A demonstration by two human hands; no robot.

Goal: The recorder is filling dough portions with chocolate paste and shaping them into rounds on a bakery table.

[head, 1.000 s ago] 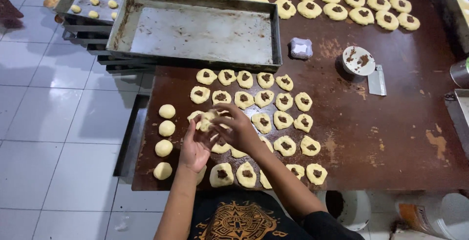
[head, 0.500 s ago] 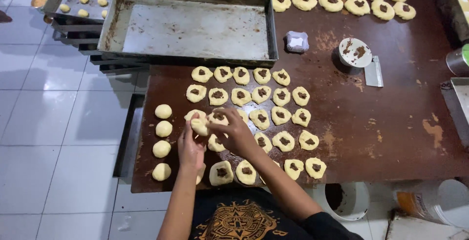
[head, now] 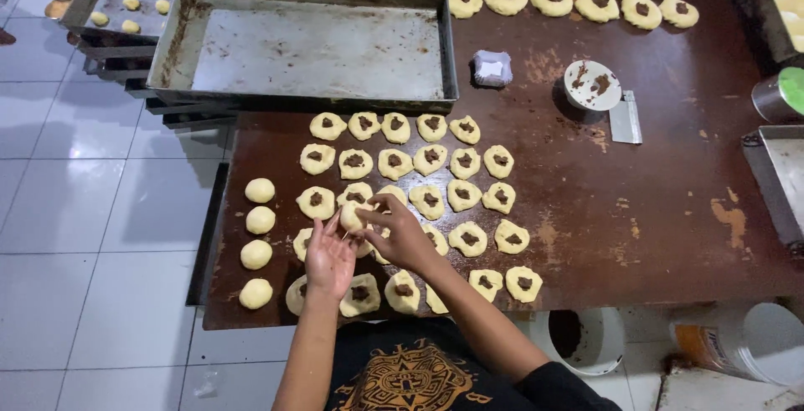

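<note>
Head view: both hands meet over the near left part of a dark brown worktable (head: 670, 235), working one piece of dough (head: 352, 216). The left hand (head: 329, 256) lies palm up with fingers spread, cradling the dough at its fingertips; the right hand (head: 402, 231) pinches the dough from the side with thumb and fingers closed on it. Around them lie rows of flattened dough rounds with dark filling (head: 431, 156) in their middles. Four smooth closed dough balls (head: 258, 223) sit in a column at the table's left edge. An empty metal baking tray (head: 314, 47) rests beyond the rows, and a small round filling tub (head: 592, 86) stands beside a metal scraper (head: 625, 118).
</note>
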